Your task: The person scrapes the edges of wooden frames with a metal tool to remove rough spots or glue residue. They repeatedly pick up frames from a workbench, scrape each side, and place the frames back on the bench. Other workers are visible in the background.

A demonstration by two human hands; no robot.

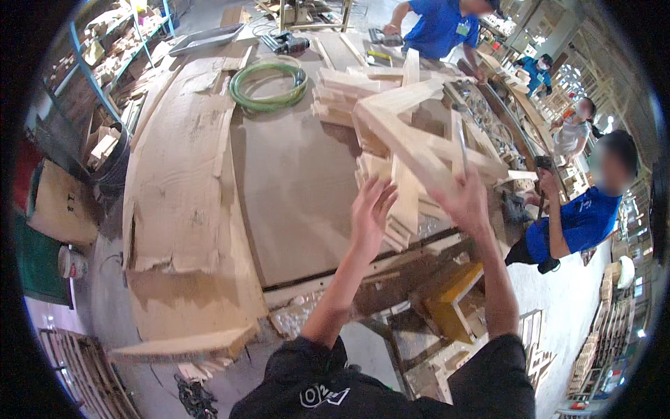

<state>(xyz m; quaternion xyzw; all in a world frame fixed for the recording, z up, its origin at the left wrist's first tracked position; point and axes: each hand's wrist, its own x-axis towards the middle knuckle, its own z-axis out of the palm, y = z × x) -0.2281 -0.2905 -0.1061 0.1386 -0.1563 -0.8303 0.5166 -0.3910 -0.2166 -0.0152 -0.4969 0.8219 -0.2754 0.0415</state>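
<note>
An angled wooden frame of pale planks tilts above the workbench, its corner pointing left. The fingers of my right hand close around the frame's near end, slightly smeared by motion. Just above those fingers rises a thin pale strip; I cannot tell whether it is held too. My left hand is open, fingers apart, beside a stack of wooden pieces under the frame. Whether its fingertips touch the stack is unclear.
A coiled green hose and a power tool lie on the bench. Long cardboard-covered boards run along the left. A co-worker in blue stands at the right, another at the far side. A yellow bracket-shaped piece sits below the bench edge.
</note>
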